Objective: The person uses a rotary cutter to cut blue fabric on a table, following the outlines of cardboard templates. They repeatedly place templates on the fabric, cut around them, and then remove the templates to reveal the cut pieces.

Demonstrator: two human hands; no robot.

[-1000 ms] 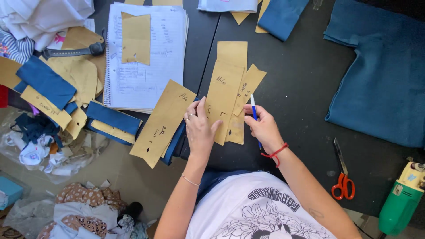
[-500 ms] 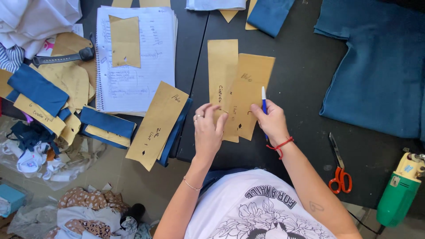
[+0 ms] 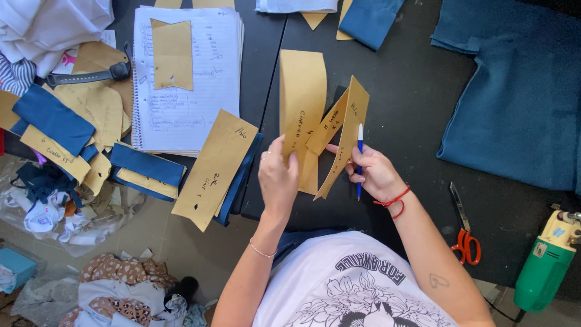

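Black tabletop (image 3: 399, 91), centre frame | left hand (image 3: 277, 181) pinches tan paper pattern pieces (image 3: 302, 115) | right hand (image 3: 375, 172) grips blue pen (image 3: 359, 158) | littered floor (image 3: 151, 236) lower left

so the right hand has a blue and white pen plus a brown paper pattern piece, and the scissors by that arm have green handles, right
Not quite: the scissors have orange-red handles, as the head view shows; green is the power tool beside them. The rest holds: the right hand grips a blue and white pen and a brown paper pattern piece.

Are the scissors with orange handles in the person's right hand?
No, the right hand holds a pen; the scissors lie on the table.
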